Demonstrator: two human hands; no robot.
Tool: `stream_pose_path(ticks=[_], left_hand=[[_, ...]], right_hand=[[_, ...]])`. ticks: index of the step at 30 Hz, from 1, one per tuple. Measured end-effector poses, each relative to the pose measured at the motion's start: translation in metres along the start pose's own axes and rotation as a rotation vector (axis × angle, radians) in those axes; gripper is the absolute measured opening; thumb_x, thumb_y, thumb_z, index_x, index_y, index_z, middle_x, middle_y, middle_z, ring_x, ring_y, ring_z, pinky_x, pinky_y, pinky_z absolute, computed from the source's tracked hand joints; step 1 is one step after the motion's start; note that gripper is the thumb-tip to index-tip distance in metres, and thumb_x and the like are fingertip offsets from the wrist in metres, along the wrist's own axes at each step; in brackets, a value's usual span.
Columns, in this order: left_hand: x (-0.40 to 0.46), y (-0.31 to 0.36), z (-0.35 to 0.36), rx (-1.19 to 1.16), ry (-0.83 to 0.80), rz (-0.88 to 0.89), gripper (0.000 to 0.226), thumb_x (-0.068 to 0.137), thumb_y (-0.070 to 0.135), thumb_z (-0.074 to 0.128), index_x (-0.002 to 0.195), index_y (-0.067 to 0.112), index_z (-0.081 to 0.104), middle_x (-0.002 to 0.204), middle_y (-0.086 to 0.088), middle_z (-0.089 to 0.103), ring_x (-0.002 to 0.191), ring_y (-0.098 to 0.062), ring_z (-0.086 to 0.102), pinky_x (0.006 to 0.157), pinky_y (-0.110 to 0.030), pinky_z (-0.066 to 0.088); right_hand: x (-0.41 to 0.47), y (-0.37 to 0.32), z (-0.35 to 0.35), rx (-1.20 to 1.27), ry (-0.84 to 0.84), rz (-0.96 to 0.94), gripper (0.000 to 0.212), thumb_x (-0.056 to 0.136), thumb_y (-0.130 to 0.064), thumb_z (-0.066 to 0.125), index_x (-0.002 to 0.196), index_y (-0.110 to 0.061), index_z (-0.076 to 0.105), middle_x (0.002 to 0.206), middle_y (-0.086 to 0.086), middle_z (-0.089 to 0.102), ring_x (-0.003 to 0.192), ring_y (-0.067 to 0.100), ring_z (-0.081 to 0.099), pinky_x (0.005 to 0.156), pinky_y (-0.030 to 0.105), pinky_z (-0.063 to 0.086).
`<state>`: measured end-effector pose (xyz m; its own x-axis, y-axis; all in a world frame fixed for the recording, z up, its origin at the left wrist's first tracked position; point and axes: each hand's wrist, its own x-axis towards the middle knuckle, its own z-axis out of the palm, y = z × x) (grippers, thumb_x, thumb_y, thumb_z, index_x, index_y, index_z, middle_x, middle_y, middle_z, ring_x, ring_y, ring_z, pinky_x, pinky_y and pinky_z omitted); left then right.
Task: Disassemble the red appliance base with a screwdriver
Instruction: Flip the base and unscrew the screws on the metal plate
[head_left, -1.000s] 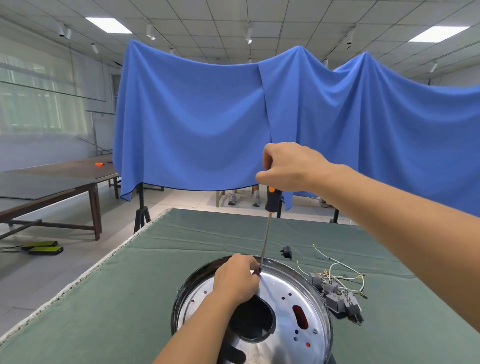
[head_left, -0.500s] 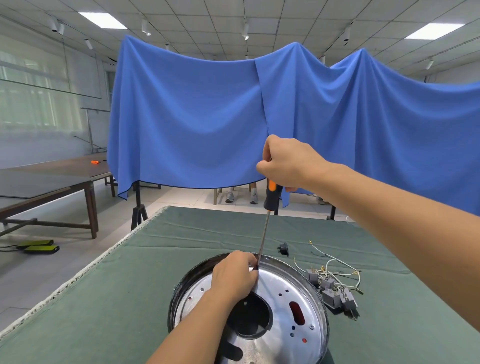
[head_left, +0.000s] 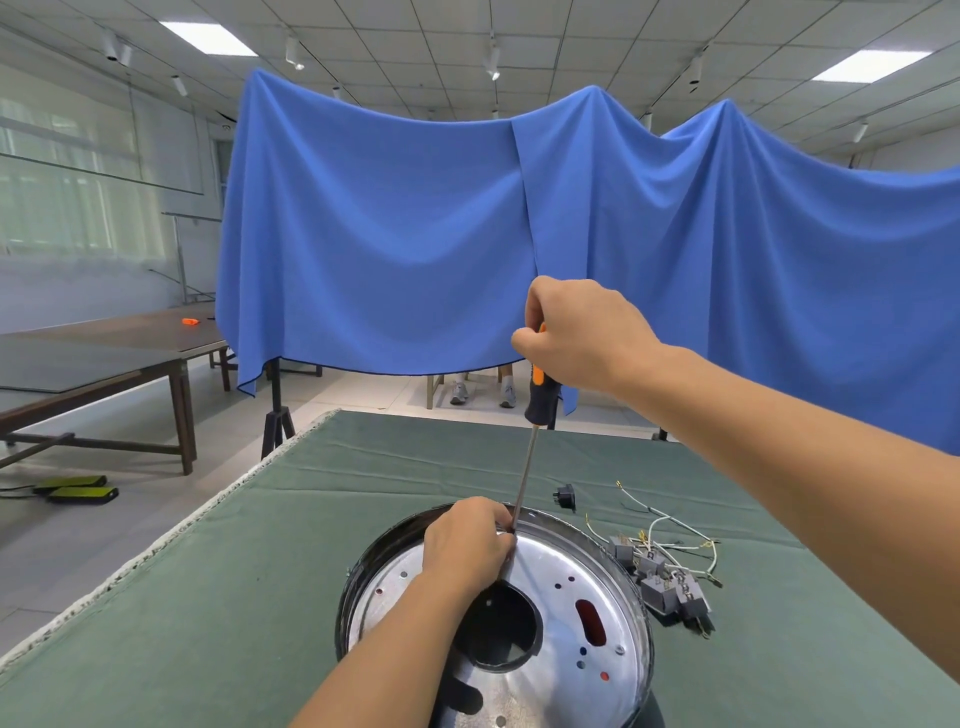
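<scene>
Fingers of right hand (head_left: 582, 332) curled round screwdriver (head_left: 540, 397) handle; left hand (head_left: 467, 540) pinching shaft; no writing legible

1. The right hand (head_left: 582, 338) is raised well above the desk, its fingers curled in a fist-like grip with the knuckles turned to the left.
2. The right forearm is bare and runs in from the right edge of the view, sloping up to the wrist.
3. The left hand (head_left: 467, 543) is low and closer to the person, back of the hand up, fingers bent with their tips drawn together at its far right side.
4. The left forearm is bare too, rising from the bottom edge of the view toward the wrist.
</scene>
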<state>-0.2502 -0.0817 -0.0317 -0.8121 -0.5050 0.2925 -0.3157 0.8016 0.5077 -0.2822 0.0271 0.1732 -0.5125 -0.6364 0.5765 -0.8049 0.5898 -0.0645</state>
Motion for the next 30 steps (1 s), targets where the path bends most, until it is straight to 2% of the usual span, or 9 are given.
stream_pose_path(ticks=[5, 10, 14, 19, 22, 25, 27, 30], left_hand=[[0.0, 0.003, 0.0, 0.037, 0.041, 0.006, 0.014, 0.086, 0.03, 0.061, 0.093, 0.026, 0.071, 0.091, 0.003, 0.07, 0.088, -0.022, 0.063, 0.065, -0.025, 0.038], [0.001, 0.003, 0.001, 0.05, 0.056, -0.012, 0.014, 0.087, 0.025, 0.059, 0.091, 0.024, 0.073, 0.092, 0.004, 0.07, 0.088, -0.019, 0.064, 0.066, -0.024, 0.041], [0.001, 0.003, 0.002, 0.064, 0.062, 0.008, 0.015, 0.088, 0.023, 0.057, 0.09, 0.022, 0.072, 0.093, 0.005, 0.07, 0.087, -0.019, 0.063, 0.066, -0.025, 0.04], [0.002, 0.001, 0.004, 0.078, 0.05, -0.024, 0.017, 0.093, 0.024, 0.046, 0.096, 0.016, 0.06, 0.096, 0.001, 0.066, 0.09, -0.022, 0.059, 0.068, -0.029, 0.039], [0.001, 0.003, 0.004, 0.04, 0.007, -0.052, 0.013, 0.093, 0.02, 0.04, 0.096, 0.013, 0.051, 0.094, -0.003, 0.064, 0.086, -0.025, 0.058, 0.068, -0.033, 0.041], [0.001, 0.004, 0.0, -0.064, -0.015, -0.101, 0.01, 0.087, 0.017, 0.044, 0.091, 0.011, 0.05, 0.089, -0.006, 0.065, 0.083, -0.027, 0.06, 0.072, -0.037, 0.046], [0.002, 0.002, -0.003, -0.121, -0.001, -0.142, 0.008, 0.082, 0.016, 0.047, 0.087, 0.011, 0.051, 0.086, -0.007, 0.065, 0.082, -0.027, 0.059, 0.07, -0.036, 0.045], [0.003, 0.0, -0.006, -0.19, 0.024, -0.176, 0.002, 0.078, 0.016, 0.051, 0.079, 0.014, 0.051, 0.085, -0.005, 0.063, 0.082, -0.026, 0.058, 0.066, -0.032, 0.042]], right_hand=[[-0.001, 0.003, 0.002, -0.001, 0.104, -0.051, 0.016, 0.085, -0.022, 0.051, 0.093, -0.009, 0.055, 0.086, 0.007, 0.062, 0.078, 0.031, 0.058, 0.061, 0.035, 0.041], [0.004, 0.011, -0.014, 0.034, 0.35, -0.023, 0.012, 0.083, -0.024, 0.053, 0.085, -0.012, 0.057, 0.078, 0.003, 0.06, 0.07, 0.029, 0.053, 0.057, 0.031, 0.03], [-0.003, 0.018, -0.012, 0.056, 0.466, -0.026, 0.014, 0.087, -0.02, 0.049, 0.087, -0.01, 0.058, 0.085, 0.004, 0.059, 0.072, 0.031, 0.055, 0.061, 0.033, 0.037], [-0.029, 0.025, 0.023, 0.068, 0.449, -0.028, 0.023, 0.098, -0.028, 0.049, 0.098, -0.01, 0.062, 0.102, 0.005, 0.056, 0.073, 0.036, 0.058, 0.066, 0.037, 0.046], [-0.053, 0.028, 0.057, 0.196, 0.395, -0.015, 0.021, 0.096, -0.03, 0.055, 0.096, -0.011, 0.064, 0.102, 0.002, 0.055, 0.075, 0.029, 0.059, 0.064, 0.032, 0.041], [-0.077, 0.031, 0.09, 0.309, 0.361, 0.031, 0.016, 0.093, -0.027, 0.062, 0.093, -0.012, 0.066, 0.097, -0.001, 0.056, 0.073, 0.023, 0.059, 0.063, 0.031, 0.045], [-0.09, 0.034, 0.108, 0.37, 0.359, 0.08, 0.011, 0.09, -0.025, 0.065, 0.09, -0.014, 0.067, 0.092, -0.006, 0.054, 0.068, 0.017, 0.057, 0.06, 0.026, 0.041], [-0.104, 0.038, 0.129, 0.465, 0.316, 0.16, 0.007, 0.087, -0.025, 0.069, 0.086, -0.019, 0.066, 0.09, -0.012, 0.053, 0.068, 0.004, 0.053, 0.059, 0.01, 0.036]])
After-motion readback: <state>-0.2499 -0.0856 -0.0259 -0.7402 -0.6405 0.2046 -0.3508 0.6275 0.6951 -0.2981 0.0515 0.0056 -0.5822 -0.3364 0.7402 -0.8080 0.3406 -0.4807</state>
